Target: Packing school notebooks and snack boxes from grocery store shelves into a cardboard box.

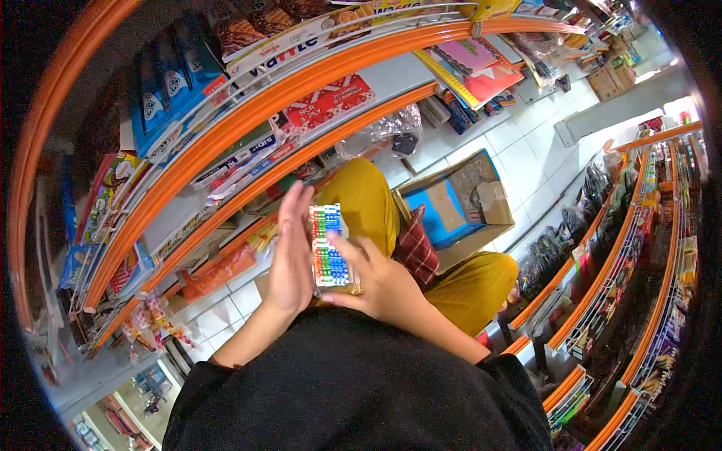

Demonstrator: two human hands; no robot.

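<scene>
A block of small packs (329, 268), printed in rows of blue, red, green and white, sits between my hands above my lap. My right hand (383, 282) grips it, with the thumb at its near end and the fingers over its right side. Upright along the block's left side is my left hand (286, 265), its palm turned inward and its fingers stretched out. Whether the left palm touches the packs is not clear. Below the hands are my mustard-yellow trousers (361, 186).
An opened cardboard box (485, 191) stands on the white tiled floor (516, 155), beside a maroon checked cloth (417, 248). Stocked shelves with orange edges (271, 96) rise close on the left. More racks (609, 248) line the right, and notebooks (474, 67) lie on the far shelf.
</scene>
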